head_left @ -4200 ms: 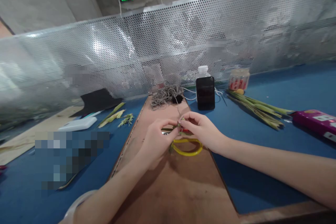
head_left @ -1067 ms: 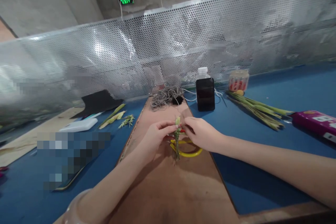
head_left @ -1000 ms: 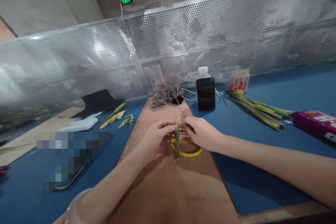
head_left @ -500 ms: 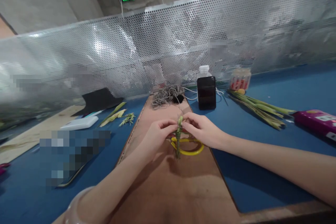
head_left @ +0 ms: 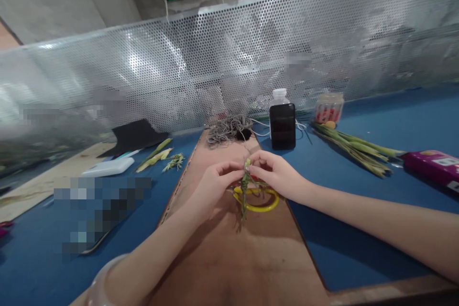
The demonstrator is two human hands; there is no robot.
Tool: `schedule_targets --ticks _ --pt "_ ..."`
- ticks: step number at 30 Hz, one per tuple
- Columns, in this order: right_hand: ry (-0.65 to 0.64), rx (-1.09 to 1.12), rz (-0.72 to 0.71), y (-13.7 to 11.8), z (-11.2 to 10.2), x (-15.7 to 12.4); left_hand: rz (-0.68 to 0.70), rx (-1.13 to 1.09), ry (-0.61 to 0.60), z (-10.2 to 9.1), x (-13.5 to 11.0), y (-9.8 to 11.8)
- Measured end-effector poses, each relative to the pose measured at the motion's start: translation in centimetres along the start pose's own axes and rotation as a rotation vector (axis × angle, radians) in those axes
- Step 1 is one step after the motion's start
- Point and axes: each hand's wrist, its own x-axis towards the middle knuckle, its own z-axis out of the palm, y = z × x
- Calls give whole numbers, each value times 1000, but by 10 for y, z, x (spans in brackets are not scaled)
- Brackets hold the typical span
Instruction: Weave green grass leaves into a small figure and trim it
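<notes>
My left hand [head_left: 215,187] and my right hand [head_left: 278,179] meet over a brown board [head_left: 236,253], fingertips pinched together on the top of a small green plant sprig [head_left: 244,191] that hangs upright between them. Right under the hands a pair of yellow-handled scissors [head_left: 256,201] lies on the board, with a bit of red showing behind my right fingers. A grey string runs back from the sprig to a tangled ball of grey twine [head_left: 227,129] at the board's far end.
Blue table top [head_left: 358,220] on both sides. A black phone [head_left: 282,125] leans on a white-capped bottle; a jar [head_left: 328,107], green stalks [head_left: 353,149] and a purple box [head_left: 432,165] at right. At left lie loose green stems [head_left: 158,155], a white case [head_left: 107,167], black cloth. Perforated metal screen behind.
The sprig, earlier held low and sideways between my fingers, now hangs upright. Both hands have risen slightly and shifted a little away from me, still pinching it.
</notes>
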Motion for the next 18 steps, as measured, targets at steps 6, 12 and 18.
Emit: schedule_targets --ticks 6,12,18 --pt "-11 27 13 2 0 1 5 -78 31 0 -1 2" --pt "14 -5 18 6 -1 3 115 -22 29 1 -3 3" --pt "-3 55 43 5 0 3 104 -17 40 0 -3 3"
